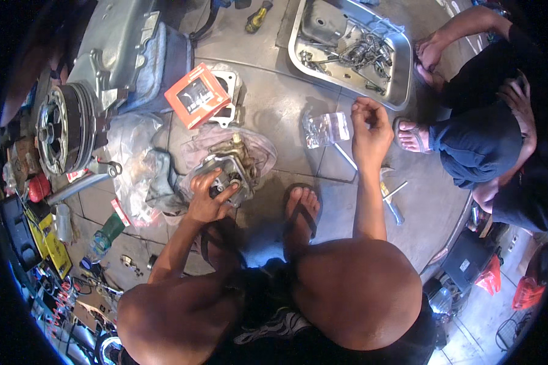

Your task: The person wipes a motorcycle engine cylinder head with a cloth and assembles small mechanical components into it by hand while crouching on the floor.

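Observation:
My left hand (214, 196) is closed on a metal engine cylinder head (231, 167), which rests on a pinkish rag (263, 149). My right hand (371, 128) is raised with fingers pinched, beside a small clear plastic bag (326, 129); what it holds, if anything, is too small to make out. A red-and-white box (192, 82) lies on a metal gasket (228, 120) above the cylinder head. A metal rod (346, 159) lies under the bag, and hand tools (394, 207) lie behind my right forearm.
A steel tray (298, 45) of metal parts is at the top. Another person's foot (417, 137) and hands (516, 97) are at right. A large engine casing (109, 48), wheel rim (64, 128) and plastic wrapping (137, 182) crowd the left. A yellow-handled screwdriver (259, 17) lies up top.

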Motion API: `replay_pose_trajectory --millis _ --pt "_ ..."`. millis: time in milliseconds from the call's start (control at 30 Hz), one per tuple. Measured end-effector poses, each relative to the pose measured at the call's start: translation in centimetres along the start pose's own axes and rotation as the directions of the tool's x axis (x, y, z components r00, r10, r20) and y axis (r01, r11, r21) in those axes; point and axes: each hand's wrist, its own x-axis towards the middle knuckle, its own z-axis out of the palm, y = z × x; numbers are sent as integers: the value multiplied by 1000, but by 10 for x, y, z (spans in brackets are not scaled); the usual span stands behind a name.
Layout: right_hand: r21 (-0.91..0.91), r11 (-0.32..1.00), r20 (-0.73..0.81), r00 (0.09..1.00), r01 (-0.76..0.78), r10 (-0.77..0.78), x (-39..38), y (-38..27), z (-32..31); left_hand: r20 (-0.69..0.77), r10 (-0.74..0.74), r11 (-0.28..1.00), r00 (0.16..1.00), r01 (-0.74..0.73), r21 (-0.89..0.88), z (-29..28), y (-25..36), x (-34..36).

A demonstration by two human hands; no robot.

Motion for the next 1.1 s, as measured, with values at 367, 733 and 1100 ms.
replay_pose_trajectory --millis 367,733,1100 --pt "-298 934 49 980 199 -194 111 38 2 11 -14 999 1000 13 40 -4 1 0" --pt "-457 796 340 905 397 -256 172 65 36 61 -24 1000 998 24 10 -3 -3 -9" --pt "-591 548 548 794 591 -265 167 75 77 38 26 1000 999 -26 -2 -1 -5 -4"
